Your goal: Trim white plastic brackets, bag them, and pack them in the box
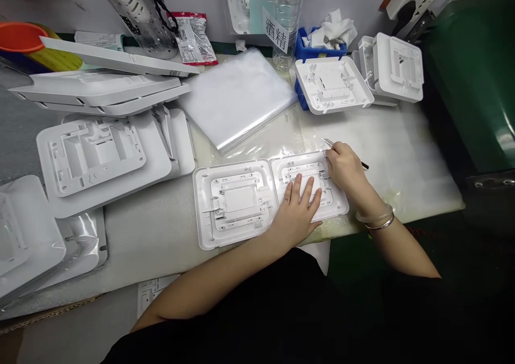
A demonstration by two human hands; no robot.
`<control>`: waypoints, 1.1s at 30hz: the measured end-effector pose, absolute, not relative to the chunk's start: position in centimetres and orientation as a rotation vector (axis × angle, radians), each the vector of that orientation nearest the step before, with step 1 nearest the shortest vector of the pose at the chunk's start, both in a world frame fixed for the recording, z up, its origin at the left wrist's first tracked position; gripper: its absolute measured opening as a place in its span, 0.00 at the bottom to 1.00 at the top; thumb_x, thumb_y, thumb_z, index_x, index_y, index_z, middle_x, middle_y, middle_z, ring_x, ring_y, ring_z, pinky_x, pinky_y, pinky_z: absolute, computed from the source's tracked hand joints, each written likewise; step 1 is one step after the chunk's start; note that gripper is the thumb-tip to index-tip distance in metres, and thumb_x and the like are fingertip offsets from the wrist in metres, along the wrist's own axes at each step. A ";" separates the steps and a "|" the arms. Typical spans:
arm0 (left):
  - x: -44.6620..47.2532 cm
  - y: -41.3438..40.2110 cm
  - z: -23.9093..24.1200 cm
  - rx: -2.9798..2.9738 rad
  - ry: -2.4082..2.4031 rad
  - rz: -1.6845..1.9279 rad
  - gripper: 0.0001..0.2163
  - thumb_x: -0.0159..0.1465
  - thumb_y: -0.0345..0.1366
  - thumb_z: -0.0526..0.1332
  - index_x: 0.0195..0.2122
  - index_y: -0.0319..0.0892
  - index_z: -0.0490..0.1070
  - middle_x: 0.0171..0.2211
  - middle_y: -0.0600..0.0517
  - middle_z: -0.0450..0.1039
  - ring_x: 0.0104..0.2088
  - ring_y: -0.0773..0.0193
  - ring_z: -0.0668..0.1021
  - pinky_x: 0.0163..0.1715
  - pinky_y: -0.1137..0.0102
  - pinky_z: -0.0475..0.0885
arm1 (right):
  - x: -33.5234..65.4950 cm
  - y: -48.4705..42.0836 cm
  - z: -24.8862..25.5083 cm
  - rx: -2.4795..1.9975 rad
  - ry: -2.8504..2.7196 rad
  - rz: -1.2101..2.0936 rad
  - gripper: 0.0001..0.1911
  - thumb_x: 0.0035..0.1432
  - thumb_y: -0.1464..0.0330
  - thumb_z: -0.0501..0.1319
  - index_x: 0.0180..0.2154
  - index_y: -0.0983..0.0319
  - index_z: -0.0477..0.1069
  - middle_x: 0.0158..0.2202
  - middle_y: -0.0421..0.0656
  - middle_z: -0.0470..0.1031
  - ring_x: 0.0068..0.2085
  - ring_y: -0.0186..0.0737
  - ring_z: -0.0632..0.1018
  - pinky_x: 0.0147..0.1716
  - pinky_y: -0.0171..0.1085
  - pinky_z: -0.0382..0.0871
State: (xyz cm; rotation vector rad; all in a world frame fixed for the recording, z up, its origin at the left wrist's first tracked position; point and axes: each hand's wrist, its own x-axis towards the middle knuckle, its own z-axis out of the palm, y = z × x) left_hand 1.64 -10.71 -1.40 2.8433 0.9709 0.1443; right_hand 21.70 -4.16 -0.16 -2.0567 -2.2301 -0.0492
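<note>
Light wall behind a pale desk (410, 139); white plastic covers (96, 155) stacked at its left, clear bags (241, 98) flat toward the back, labelled bottle (286, 47) beyond. Near the front edge, two moulded pieces face up side by side, edges meeting: left panel (240, 203) and right panel (301, 170). Left hand (295, 214) open, fingers spread over the right panel. Right hand (346, 166) curled at that panel's far right corner; slim dark-handled tool (365, 165) shows either side of it, gripped or lying beneath, cannot tell.
</note>
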 end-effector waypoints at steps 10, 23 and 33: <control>1.8 -10.9 -1.5 2.878 0.974 0.161 0.36 0.67 0.54 0.56 0.68 0.33 0.55 0.69 0.30 0.47 0.68 0.31 0.53 0.65 0.44 0.56 | 20.4 -4.9 0.1 -2.203 -2.198 -0.050 0.14 0.58 0.77 0.48 0.34 0.68 0.72 0.36 0.56 0.72 0.36 0.48 0.71 0.35 0.43 0.65; 1.5 -10.7 -1.2 2.889 0.957 0.190 0.35 0.68 0.54 0.54 0.68 0.34 0.54 0.69 0.31 0.47 0.68 0.34 0.54 0.66 0.45 0.54 | 21.6 -5.1 2.0 -1.645 -1.822 0.097 0.08 0.63 0.66 0.58 0.35 0.61 0.73 0.33 0.45 0.74 0.32 0.39 0.73 0.33 0.39 0.69; 1.6 -10.9 -1.2 2.883 0.969 0.209 0.34 0.68 0.54 0.55 0.67 0.34 0.56 0.69 0.32 0.49 0.68 0.32 0.55 0.66 0.46 0.54 | 19.7 -4.5 -2.0 -1.948 -2.059 -0.108 0.14 0.63 0.72 0.50 0.27 0.61 0.68 0.29 0.50 0.67 0.31 0.45 0.67 0.32 0.44 0.66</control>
